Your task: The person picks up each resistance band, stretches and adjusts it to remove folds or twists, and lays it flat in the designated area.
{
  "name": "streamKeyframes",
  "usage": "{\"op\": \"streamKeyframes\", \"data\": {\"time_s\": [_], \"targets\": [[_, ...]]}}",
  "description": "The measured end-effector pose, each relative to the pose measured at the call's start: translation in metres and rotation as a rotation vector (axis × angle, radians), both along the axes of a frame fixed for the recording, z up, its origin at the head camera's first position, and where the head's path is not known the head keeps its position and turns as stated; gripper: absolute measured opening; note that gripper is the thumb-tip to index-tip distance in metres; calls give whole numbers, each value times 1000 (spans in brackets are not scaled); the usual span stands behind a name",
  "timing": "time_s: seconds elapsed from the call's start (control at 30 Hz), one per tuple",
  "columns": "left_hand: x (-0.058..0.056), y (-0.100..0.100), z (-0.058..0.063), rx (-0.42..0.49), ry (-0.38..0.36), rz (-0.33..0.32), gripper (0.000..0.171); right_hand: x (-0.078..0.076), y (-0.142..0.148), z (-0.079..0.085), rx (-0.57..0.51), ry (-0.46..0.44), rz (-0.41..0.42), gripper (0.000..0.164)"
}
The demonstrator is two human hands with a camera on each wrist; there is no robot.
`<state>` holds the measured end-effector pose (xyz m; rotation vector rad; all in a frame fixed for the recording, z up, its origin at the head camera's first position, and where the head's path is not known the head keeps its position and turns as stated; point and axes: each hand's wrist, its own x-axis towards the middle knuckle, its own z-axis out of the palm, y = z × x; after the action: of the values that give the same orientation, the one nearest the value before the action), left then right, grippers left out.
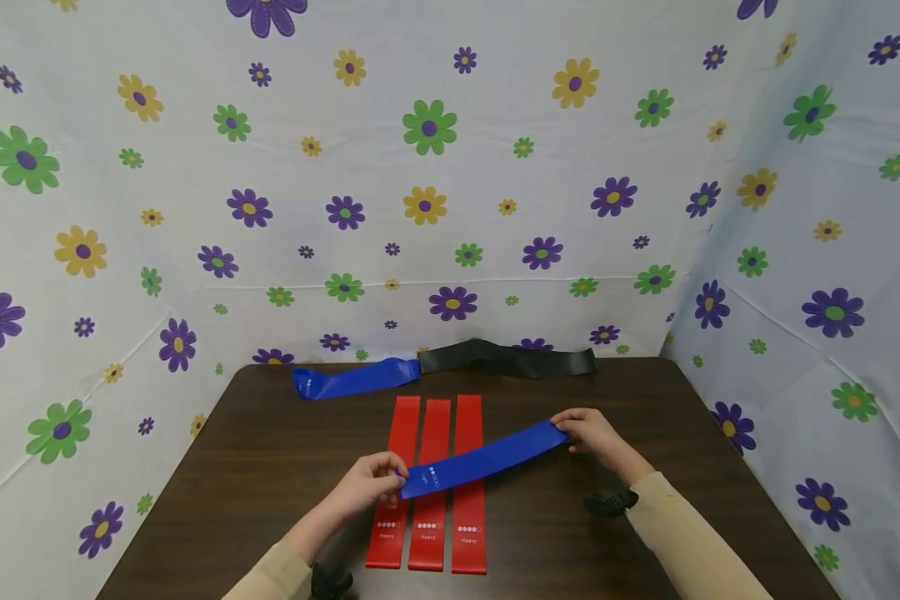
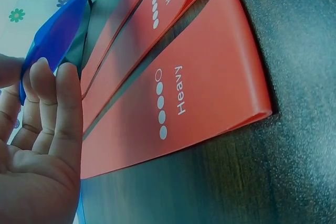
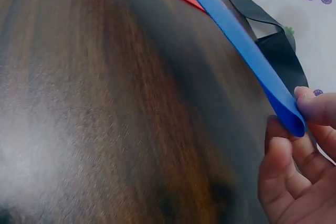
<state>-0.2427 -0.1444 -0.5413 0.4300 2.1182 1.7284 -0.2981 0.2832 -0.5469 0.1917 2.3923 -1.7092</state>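
A blue resistance band [image 1: 487,458] is stretched out lengthwise between my two hands, over the red bands. My left hand [image 1: 371,483] pinches its left end, where white print shows. The right hand [image 1: 588,432] pinches the other end, which sits higher and farther back; in the right wrist view that end of the blue band [image 3: 283,106] shows as a folded loop between thumb and fingers. Beneath lie three red bands [image 1: 468,517] side by side, flat on the table, marked "Heavy". In the left wrist view the nearest red band [image 2: 210,72] lies just beyond the left hand [image 2: 47,145].
Along the back edge of the dark wooden table [image 1: 270,475] lie another blue band [image 1: 360,382] and a black band [image 1: 510,360], end to end. A white flowered cloth [image 1: 450,167] hangs behind and at both sides. Each wrist wears a dark strap.
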Motion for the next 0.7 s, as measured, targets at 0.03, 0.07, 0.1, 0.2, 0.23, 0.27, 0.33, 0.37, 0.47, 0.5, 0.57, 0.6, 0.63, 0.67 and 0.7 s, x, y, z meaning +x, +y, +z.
{"op": "streamKeyframes", "data": {"time_s": [0.03, 0.07, 0.1, 0.2, 0.23, 0.27, 0.33, 0.37, 0.47, 0.5, 0.57, 0.6, 0.63, 0.67, 0.7], "targets": [[0, 1, 0, 3, 0, -1, 14, -1, -1, 0, 2, -2, -2, 22], [0, 1, 0, 4, 2, -2, 14, -2, -1, 1, 5, -3, 0, 22], [1, 1, 1, 3, 4, -3, 14, -4, -2, 2, 6, 0, 4, 22], [1, 2, 2, -1, 3, -5, 14, -9, -4, 7, -10, 9, 28, 22], [1, 2, 2, -1, 4, -8, 13, -11, -4, 10, -11, 19, 43, 23], [1, 3, 2, -2, 4, -11, 13, -12, -4, 13, -14, 27, 52, 23], [1, 4, 2, -6, 8, -20, 13, -15, -4, 18, -23, 41, 65, 24], [2, 5, 2, -12, 10, -25, 13, -17, -4, 21, -28, 51, 74, 24], [2, 6, 1, -26, 16, -39, 13, -20, -4, 28, -29, 67, 80, 24], [3, 7, 0, -29, 17, -43, 13, -21, -4, 29, -33, 68, 81, 24], [4, 8, 0, -35, 19, -54, 15, -23, -5, 31, -40, 69, 81, 24], [4, 9, -1, -32, 16, -61, 16, -23, -5, 32, -43, 65, 76, 23], [5, 10, -1, -29, 13, -70, 17, -24, -6, 33, -48, 65, 69, 23], [6, 11, -1, -25, 10, -80, 18, -24, -6, 33, -54, 63, 59, 23], [7, 12, -1, -23, 3, -89, 18, -25, -7, 33, -57, 64, 50, 23]]}}
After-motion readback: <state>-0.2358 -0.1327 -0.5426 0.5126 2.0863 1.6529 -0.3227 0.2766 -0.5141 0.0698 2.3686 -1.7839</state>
